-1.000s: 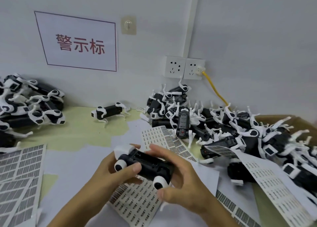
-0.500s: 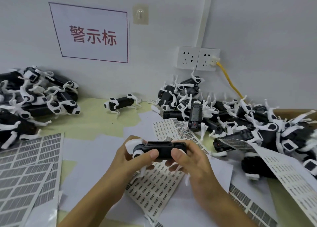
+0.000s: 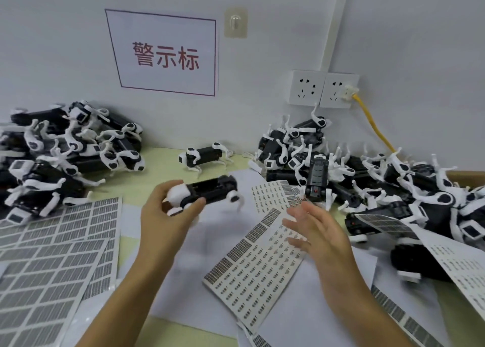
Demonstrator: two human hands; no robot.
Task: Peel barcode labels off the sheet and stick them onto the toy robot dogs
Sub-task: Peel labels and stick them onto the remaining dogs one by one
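The left hand [image 3: 168, 213] grips one toy robot dog [image 3: 207, 192] by its white head end, thumb and fingers curled around it, holding it above the table just left of the label sheet [image 3: 257, 265]. The right hand [image 3: 317, 231] hovers over that sheet with fingers spread, holding nothing; its fingertips are motion-blurred. Label print is illegible. Right of the sheet, a pile of dogs [image 3: 367, 179] is cut off by the frame edge.

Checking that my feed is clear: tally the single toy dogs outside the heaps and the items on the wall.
Held toy robot dog, in left hand: 1
Standing toy robot dog: 1
Wall sockets: 2
Wall sign: 1
Adhesive hook: 1
Yellow cable: 1
Total: 7
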